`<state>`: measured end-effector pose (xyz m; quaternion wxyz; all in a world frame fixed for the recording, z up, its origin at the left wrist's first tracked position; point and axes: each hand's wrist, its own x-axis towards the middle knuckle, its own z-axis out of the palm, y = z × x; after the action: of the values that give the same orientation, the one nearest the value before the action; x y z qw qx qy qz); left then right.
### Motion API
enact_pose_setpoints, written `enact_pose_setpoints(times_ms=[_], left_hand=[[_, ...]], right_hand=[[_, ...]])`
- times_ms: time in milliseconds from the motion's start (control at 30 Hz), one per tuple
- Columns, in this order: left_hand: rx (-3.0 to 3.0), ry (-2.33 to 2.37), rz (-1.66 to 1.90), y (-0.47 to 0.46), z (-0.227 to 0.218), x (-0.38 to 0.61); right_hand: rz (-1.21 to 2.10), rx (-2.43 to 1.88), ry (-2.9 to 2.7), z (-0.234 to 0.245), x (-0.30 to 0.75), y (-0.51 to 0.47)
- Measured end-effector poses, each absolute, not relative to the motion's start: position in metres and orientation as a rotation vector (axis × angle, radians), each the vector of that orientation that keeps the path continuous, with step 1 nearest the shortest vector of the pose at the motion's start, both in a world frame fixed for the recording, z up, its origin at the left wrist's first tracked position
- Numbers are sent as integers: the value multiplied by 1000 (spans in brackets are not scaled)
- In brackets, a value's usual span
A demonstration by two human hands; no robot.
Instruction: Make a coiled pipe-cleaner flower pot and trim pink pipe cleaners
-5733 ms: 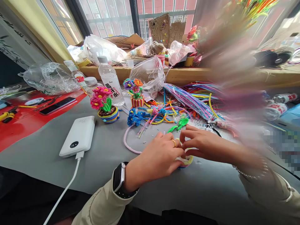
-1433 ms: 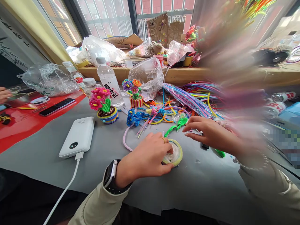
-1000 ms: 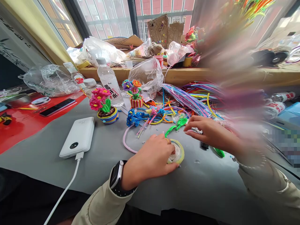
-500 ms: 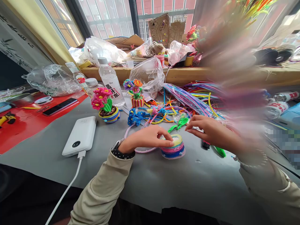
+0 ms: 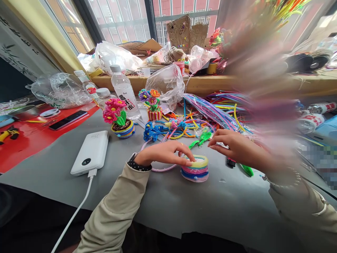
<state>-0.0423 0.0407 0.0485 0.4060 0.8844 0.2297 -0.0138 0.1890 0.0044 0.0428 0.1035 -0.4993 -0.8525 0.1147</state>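
A small round pot (image 5: 195, 170) wrapped in pink, blue and yellow pipe cleaners stands upright on the grey table cover (image 5: 168, 207). My left hand (image 5: 165, 154) reaches in from the left with its fingers stretched out, the tips resting on the pot's near rim. My right hand (image 5: 237, 147) hovers palm down just behind and to the right of the pot, fingers bent and held together; what lies under them is hidden. A pink pipe cleaner (image 5: 163, 169) curves under my left wrist. A green pipe-cleaner leaf (image 5: 201, 138) lies behind the pot.
A white power bank (image 5: 91, 152) with its cable lies at the left. Two finished flower pots (image 5: 119, 117) (image 5: 153, 105), water bottles (image 5: 123, 89) and a heap of loose pipe cleaners (image 5: 210, 110) crowd the back. A phone (image 5: 67, 119) lies on the red cover.
The pot, tipped on its side under my left hand a second ago, now stands upright. My left hand has flattened onto its rim. My right hand has hardly moved.
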Motion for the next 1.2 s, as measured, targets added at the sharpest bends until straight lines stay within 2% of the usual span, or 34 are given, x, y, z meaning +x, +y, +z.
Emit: enact_pose_setpoints(times_ms=[233, 533, 900, 1200], left_hand=[[2327, 424, -20, 38, 51, -39], [2637, 496, -38, 17, 52, -29], [2755, 453, -52, 10, 55, -23], [2780, 620, -79, 6, 51, -23]], right_hand=[[372, -1429, -2523, 42, 190, 5], [647, -997, -2718, 50, 187, -9], [581, -1061, -2833, 39, 174, -10], [514, -1086, -2872, 43, 178, -17]])
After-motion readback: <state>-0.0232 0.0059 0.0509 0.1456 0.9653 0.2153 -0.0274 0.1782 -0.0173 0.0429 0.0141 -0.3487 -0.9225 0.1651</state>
